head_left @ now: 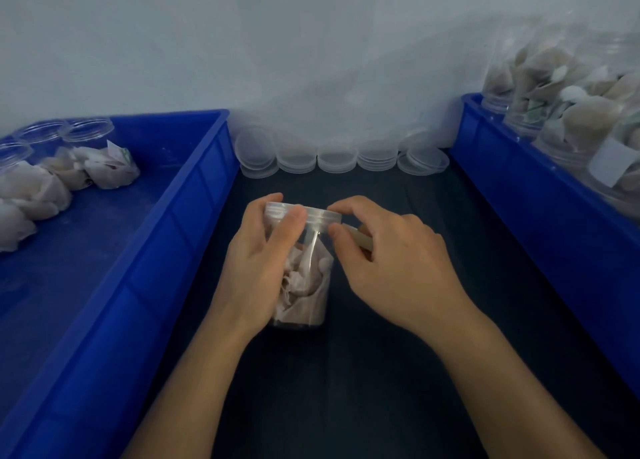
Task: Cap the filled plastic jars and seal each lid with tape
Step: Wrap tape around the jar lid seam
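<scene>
A clear plastic jar [308, 278] filled with pale wrapped packets stands upright on the dark table between two blue bins. A clear lid [318, 214] sits on its mouth. My left hand [258, 261] grips the jar's left side, thumb up against the lid's edge. My right hand [391, 250] is at the lid's right edge, its fingers curled round a small pale roll of tape [362, 238], with forefinger and thumb pinched at the lid's rim. The tape strip itself is too clear to make out.
A row of stacked clear lids [337, 160] lines the wall behind the jar. The left blue bin [194, 195] holds open filled jars [38, 181] lying down. The right blue bin [519, 181] holds capped filled jars [571, 112].
</scene>
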`<state>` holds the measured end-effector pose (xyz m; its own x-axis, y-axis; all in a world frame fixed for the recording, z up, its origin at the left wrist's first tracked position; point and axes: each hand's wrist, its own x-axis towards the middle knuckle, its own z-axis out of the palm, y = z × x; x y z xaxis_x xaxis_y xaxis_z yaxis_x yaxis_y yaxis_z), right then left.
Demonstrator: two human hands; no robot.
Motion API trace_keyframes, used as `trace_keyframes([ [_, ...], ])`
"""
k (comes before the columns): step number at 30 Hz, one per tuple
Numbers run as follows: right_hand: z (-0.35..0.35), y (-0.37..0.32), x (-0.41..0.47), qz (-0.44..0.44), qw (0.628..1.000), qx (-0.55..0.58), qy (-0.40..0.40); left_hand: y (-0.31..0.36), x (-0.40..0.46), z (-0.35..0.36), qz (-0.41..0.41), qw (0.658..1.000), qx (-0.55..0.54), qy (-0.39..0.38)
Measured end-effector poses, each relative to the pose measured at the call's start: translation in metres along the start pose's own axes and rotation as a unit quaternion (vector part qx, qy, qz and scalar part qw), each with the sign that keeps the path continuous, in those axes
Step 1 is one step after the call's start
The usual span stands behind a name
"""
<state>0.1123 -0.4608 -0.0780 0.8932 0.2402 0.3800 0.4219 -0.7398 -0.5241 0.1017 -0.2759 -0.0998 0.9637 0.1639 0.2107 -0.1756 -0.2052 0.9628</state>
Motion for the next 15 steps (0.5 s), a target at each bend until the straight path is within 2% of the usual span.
trace_keyframes([
  [7,-0.005,0.003,-0.001,-0.004,1.000,0.004,-0.013,0.001,0.001,0.000,0.008,0.997,0.076,0.011],
  [12,-0.009,0.011,0.000,0.045,0.995,0.069,-0.053,0.004,0.002,-0.004,0.012,0.993,0.110,0.029],
  [15,-0.010,0.013,0.001,0.074,0.993,0.058,-0.073,0.007,0.001,-0.003,0.018,0.990,0.135,0.036],
])
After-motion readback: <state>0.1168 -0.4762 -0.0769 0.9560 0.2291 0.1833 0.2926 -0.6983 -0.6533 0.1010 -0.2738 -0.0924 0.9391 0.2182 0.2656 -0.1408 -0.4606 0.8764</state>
